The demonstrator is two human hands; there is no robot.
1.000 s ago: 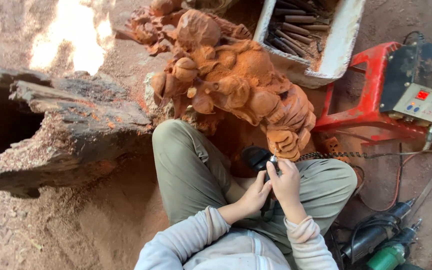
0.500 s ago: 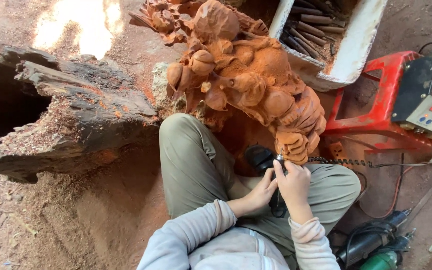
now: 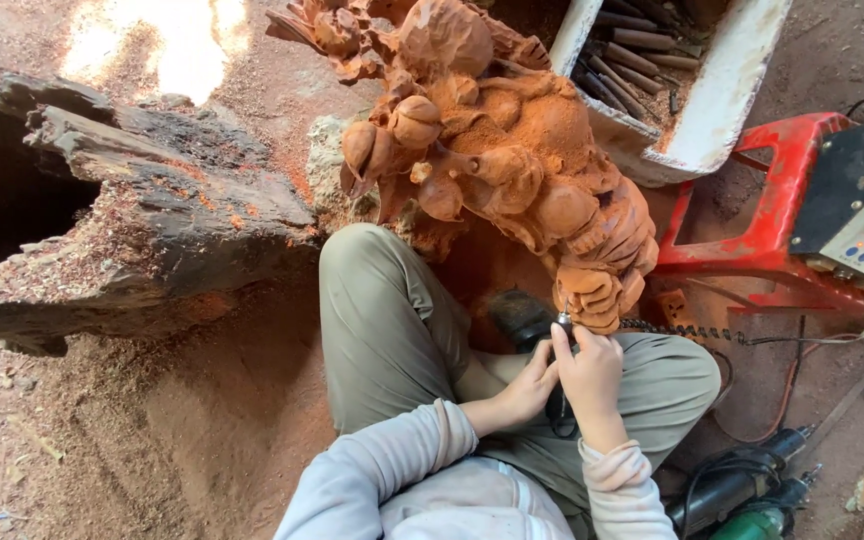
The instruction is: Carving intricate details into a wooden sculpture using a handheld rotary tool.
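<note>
Two hands on a small rotary tool, at the foot of a reddish wood carving.

Seen from above, seated, knees bent in olive trousers [image 3: 392,330], pale sleeves. Right hand [image 3: 592,375] closed around the tool [image 3: 562,325], tip touching the lowest ridged part of the carving [image 3: 512,150]. Left hand [image 3: 527,390] curled against the tool's dark lower end, just beside the right. Carving upright between the knees, knobbly, dusted orange. Left of it, a dark weathered log [image 3: 142,220] over red sawdust ground. Upper right, a white tray [image 3: 722,100] of chisels. Right, a red machine [image 3: 782,220] with a grey panel. Bottom right, a green power tool [image 3: 762,520], cables nearby.
</note>
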